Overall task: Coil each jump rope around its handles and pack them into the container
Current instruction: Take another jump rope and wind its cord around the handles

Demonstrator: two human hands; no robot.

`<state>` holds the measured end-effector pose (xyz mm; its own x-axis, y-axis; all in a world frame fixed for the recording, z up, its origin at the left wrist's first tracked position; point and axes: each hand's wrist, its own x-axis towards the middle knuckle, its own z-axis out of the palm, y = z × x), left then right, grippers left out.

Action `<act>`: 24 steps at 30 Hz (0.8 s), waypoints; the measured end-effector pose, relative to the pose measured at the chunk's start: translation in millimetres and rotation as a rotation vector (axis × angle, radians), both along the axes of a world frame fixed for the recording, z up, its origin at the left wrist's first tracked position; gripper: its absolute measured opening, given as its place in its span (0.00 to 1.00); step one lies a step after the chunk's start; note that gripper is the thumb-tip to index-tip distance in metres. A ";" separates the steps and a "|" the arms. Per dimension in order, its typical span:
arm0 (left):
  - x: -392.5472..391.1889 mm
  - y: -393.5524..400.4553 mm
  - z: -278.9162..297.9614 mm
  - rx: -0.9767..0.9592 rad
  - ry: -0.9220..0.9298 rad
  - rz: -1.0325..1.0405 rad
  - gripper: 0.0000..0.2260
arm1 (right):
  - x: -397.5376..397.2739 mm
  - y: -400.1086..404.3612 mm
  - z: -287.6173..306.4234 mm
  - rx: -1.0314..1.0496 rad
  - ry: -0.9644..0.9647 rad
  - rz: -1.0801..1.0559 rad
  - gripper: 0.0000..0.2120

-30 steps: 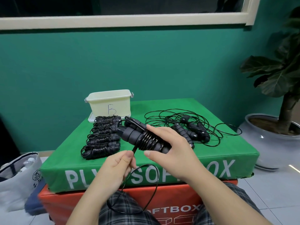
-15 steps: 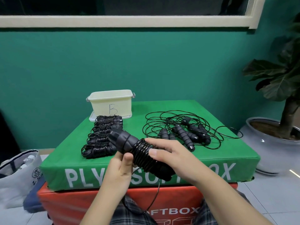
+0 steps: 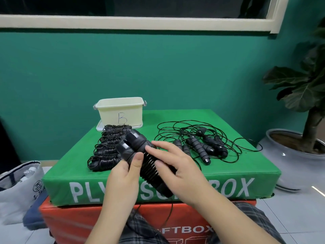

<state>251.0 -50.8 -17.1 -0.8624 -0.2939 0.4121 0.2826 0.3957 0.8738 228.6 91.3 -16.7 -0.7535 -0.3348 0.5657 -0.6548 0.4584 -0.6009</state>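
Green foam box (image 3: 228, 166) on tiled floor, teal wall, both hands gripping jump rope (image 3: 149, 166).

We hold both forearms up from the lower edge of the view, converging in front of us. Our left hand (image 3: 125, 170) is raised with the thumb upright and pressed forward, its fingers hidden behind what it grips. Our right hand (image 3: 177, 165) lies palm down, the wrist angled toward the left, with fingers spread and curled over the top of the same load.
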 end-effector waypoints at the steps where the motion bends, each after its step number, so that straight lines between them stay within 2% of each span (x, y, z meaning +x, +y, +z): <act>1: -1.1 -1.2 -1.7 -0.027 -0.004 0.000 0.22 | 2.0 0.1 1.1 0.069 -0.012 -0.025 0.24; 4: -2.3 -0.3 -6.9 -0.061 -0.007 -0.017 0.24 | 3.7 2.5 3.7 0.155 -0.041 -0.086 0.34; 7: 0.1 5.7 -7.6 -0.038 0.016 -0.044 0.22 | 2.8 6.4 7.6 0.173 -0.062 -0.099 0.40; 10: 0.2 8.4 -9.3 -0.053 0.023 -0.064 0.21 | 2.5 8.0 8.0 0.292 -0.043 -0.159 0.44; 17: -3.6 0.1 -14.3 -0.143 0.081 -0.204 0.17 | -6.9 16.4 -3.3 0.215 0.110 -0.319 0.36; 21: -3.5 -2.2 -13.6 -0.258 0.102 -0.258 0.11 | -8.7 19.7 -8.9 0.166 0.108 -0.360 0.30; 24: -1.3 -0.3 -11.6 -0.272 0.106 -0.280 0.11 | -9.4 19.2 -10.8 0.147 0.097 -0.368 0.26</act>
